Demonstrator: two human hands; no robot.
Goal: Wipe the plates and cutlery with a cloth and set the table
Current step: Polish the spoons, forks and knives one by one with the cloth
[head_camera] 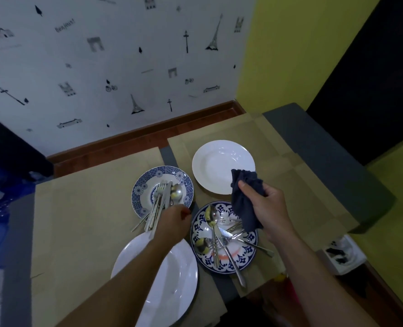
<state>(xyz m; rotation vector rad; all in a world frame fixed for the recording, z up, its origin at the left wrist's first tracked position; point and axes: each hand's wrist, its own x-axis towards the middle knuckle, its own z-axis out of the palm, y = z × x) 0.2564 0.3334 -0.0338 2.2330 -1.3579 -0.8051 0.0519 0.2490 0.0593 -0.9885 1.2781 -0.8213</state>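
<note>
Plates, four of them, lie on the table [313,147], which is covered with brown cardboard sheets [89,220]. At the far right sits the far white plate [219,161]. To its left, the patterned plate [143,182], blue and white, carries a cutlery bundle [163,194]: forks, a knife and a spoon, with the handles pointing toward the person and sticking out past the near rim. Closest on the left is the near white plate [179,279], partly hidden by the left forearm. Beside it on the right, the floral plate [247,250] holds a cutlery heap [219,234] of spoons, forks and a knife crossing one another, with a few yellowish scraps among them.

The left hand [174,220] is at the near rim of the patterned plate, back upward, fingers curled down over the cutlery handles. Whether it grips them or only touches them I cannot tell.

The right hand [266,204] is raised above the gap between the far white plate and the floral plate. Its fingers and thumb are closed round a dark blue cloth [243,208], which hangs crumpled from the grip, its lower end over the floral plate's far edge.

Behind the table is wallpaper [124,67] printed with Eiffel towers and street lamps.
</note>
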